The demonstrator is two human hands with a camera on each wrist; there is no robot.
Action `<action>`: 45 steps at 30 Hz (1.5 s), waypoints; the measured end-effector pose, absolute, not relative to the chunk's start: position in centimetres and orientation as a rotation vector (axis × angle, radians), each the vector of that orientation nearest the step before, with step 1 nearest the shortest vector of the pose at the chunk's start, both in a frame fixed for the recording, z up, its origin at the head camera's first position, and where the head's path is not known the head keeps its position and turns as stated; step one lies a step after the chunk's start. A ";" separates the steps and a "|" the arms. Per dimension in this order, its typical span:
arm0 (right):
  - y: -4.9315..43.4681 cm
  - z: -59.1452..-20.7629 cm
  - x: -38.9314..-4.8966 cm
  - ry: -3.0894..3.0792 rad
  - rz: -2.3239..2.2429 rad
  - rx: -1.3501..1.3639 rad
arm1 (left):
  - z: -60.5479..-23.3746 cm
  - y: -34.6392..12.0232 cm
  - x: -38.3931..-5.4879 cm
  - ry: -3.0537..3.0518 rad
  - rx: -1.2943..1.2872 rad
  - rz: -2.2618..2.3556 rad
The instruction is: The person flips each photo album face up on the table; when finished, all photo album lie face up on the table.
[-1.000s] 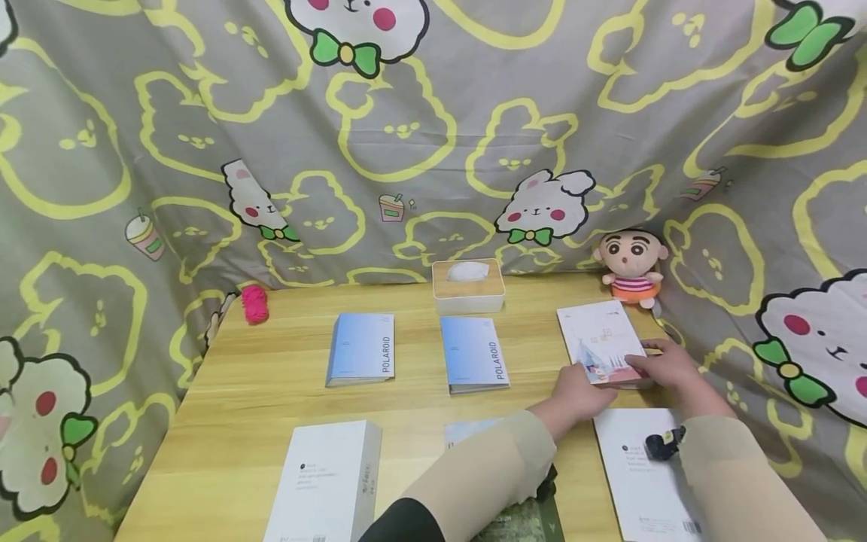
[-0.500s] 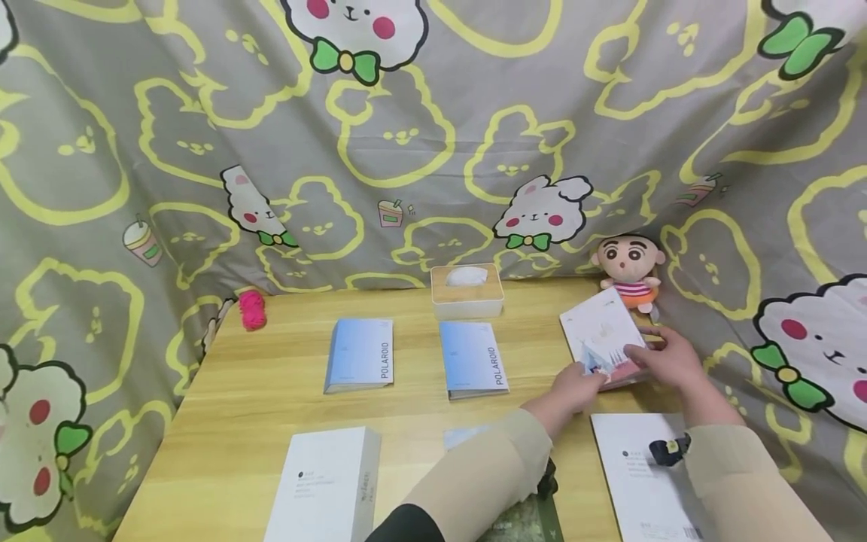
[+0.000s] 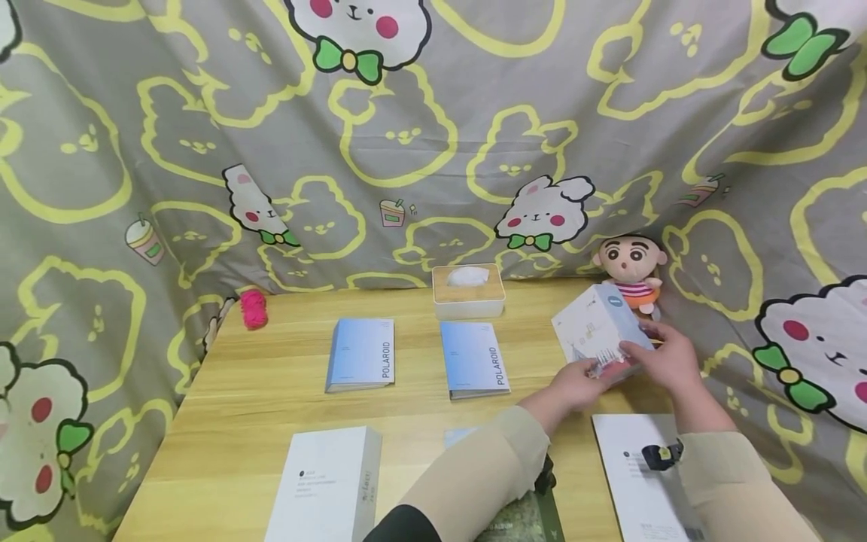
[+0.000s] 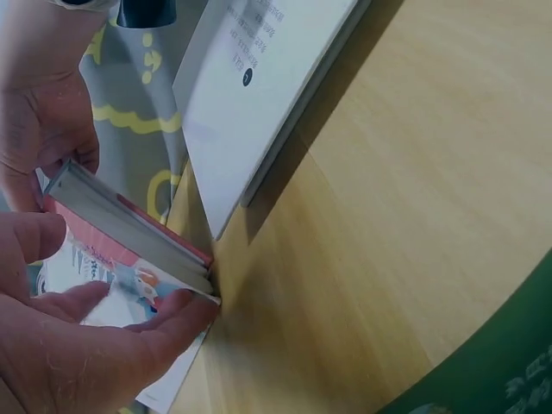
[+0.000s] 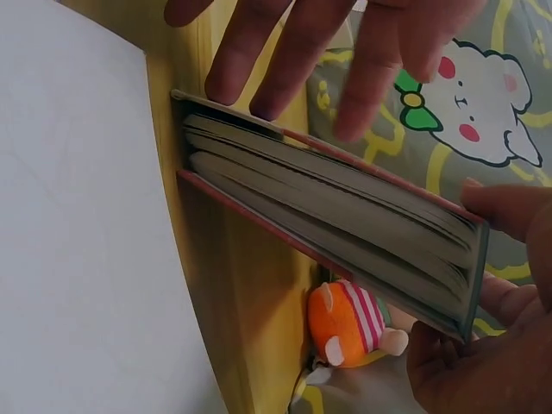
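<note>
Head view: I see the thick album (image 3: 596,339) tilted at the table's (image 3: 406,414) far right, the right hand (image 3: 667,357) pinching its spine (image 3: 626,316), the left hand (image 3: 576,385) touching it with nearly straight fingers (image 5: 306,52), and I judge it stiff, rather heavy, safest held by the spine

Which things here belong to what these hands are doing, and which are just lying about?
In the job:
illustrated book
right hand, gripping it
left hand, touching it

Seemingly just lying about:
two blue Polaroid albums
two white volumes
partly hidden green album
tissue box
plush doll
pink yarn
</note>
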State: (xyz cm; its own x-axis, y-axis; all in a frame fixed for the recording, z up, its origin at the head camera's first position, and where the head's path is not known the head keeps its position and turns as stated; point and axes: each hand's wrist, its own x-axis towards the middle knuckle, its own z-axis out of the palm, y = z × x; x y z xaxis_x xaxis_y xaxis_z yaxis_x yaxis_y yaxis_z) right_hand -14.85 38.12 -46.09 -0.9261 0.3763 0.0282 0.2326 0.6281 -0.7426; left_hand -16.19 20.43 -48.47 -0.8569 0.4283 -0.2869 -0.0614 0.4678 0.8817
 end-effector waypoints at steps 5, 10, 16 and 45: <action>37.9 -45.9 -14.7 -2.655 1.203 -0.494 | -48.4 20.1 -16.4 2.241 0.341 1.432; 37.8 -45.8 -14.7 -2.655 1.232 -0.556 | -48.1 19.8 -16.6 2.183 0.319 1.521; 37.6 -45.8 -14.7 -2.617 1.276 -0.594 | -48.3 19.8 -16.9 2.181 0.298 1.550; 37.3 -47.4 -15.1 -2.712 1.649 -0.441 | -46.8 18.5 -18.0 2.159 0.277 1.731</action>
State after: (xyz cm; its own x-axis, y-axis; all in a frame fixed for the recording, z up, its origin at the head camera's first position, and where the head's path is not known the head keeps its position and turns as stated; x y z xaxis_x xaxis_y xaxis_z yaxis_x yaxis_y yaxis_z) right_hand -15.08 37.34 -47.43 -0.9601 0.2003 -0.1949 0.2652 0.4331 -0.8614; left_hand -18.00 18.47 -46.84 -0.9167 0.3690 -0.1533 -0.0695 0.2307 0.9705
